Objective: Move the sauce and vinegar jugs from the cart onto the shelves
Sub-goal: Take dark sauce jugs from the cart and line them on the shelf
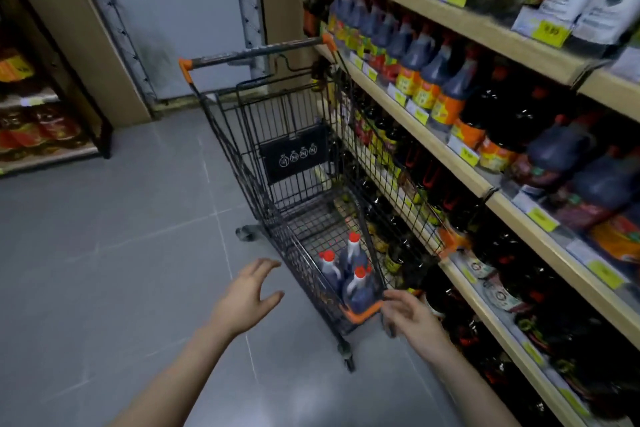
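Observation:
A black wire cart (242,135) with orange corners stands beside the shelves (429,146) on the right. Three dark jugs with red caps (356,282) stand in the cart's near end. My left hand (247,295) hovers with fingers spread, just left of the cart's near corner, holding nothing. My right hand (410,314) reaches at the cart's near orange corner (363,312), fingers loosely extended, holding nothing. Whether it touches the rim I cannot tell.
The shelves carry rows of dark sauce jugs (426,73) with yellow price tags (550,32) along the edges. Another shelf unit (41,128) stands at the far left. Grey tiled floor (114,236) lies left of the cart. A white door (180,10) closes the aisle.

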The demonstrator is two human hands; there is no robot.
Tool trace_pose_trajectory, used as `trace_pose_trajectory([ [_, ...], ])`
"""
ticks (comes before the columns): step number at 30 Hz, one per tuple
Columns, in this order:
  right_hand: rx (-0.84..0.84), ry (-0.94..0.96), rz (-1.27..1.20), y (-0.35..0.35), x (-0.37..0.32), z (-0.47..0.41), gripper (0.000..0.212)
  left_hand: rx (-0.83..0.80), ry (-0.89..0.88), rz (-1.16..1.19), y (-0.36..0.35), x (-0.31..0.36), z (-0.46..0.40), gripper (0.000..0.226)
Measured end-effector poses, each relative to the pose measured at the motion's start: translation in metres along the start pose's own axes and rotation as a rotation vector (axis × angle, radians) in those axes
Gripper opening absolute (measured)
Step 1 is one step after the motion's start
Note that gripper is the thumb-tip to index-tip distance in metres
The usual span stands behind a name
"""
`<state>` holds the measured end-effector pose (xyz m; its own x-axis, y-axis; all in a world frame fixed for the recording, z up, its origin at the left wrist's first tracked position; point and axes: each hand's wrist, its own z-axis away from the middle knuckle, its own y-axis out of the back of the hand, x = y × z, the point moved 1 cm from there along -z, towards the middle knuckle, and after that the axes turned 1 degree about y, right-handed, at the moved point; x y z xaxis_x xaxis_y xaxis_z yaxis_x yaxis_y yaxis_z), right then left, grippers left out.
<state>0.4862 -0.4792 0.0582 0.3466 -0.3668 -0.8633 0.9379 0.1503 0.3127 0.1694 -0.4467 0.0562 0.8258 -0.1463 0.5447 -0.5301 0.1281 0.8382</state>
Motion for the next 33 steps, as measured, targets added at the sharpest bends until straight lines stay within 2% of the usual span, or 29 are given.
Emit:
trace_pose_trajectory([
  [3, 0.042, 0.011, -0.001, -0.003, -0.021, -0.043, 0.021, -0.002, -0.073, -0.102, -0.006, -0.011, -0.059, 0.073],
  [8, 0.081, -0.031, 0.088, -0.008, -0.032, -0.126, 0.033, -0.009, -0.126, -0.295, -0.023, -0.031, -0.128, 0.074],
  [10, 0.058, -0.028, 0.174, -0.011, -0.039, -0.171, 0.043, 0.057, -0.085, -0.343, -0.023, -0.038, -0.158, 0.073],
  [13, 0.068, -0.09, 0.258, -0.028, -0.032, -0.221, 0.052, 0.022, -0.043, -0.419, -0.029, -0.061, -0.19, 0.072],
  [17, 0.174, -0.14, 0.428, -0.043, -0.011, -0.267, 0.058, 0.023, -0.039, -0.353, -0.053, -0.08, -0.214, 0.066],
  [19, 0.14, -0.175, 0.531, -0.05, 0.001, -0.284, 0.054, 0.048, -0.039, -0.327, -0.062, -0.086, -0.218, 0.065],
  [21, 0.129, -0.194, 0.574, -0.056, 0.01, -0.292, 0.035, 0.054, -0.038, -0.323, -0.068, -0.091, -0.217, 0.065],
  [24, 0.12, -0.139, 0.632, -0.054, 0.017, -0.301, 0.018, 0.04, -0.03, -0.311, -0.071, -0.092, -0.214, 0.064],
  [29, 0.007, -0.006, 0.63, -0.037, 0.014, -0.298, 0.029, -0.006, 0.027, -0.319, -0.068, -0.095, -0.215, 0.065],
  [33, -0.022, 0.149, 0.528, -0.021, -0.028, -0.28, 0.03, -0.127, 0.111, -0.25, -0.062, -0.088, -0.215, 0.078],
])
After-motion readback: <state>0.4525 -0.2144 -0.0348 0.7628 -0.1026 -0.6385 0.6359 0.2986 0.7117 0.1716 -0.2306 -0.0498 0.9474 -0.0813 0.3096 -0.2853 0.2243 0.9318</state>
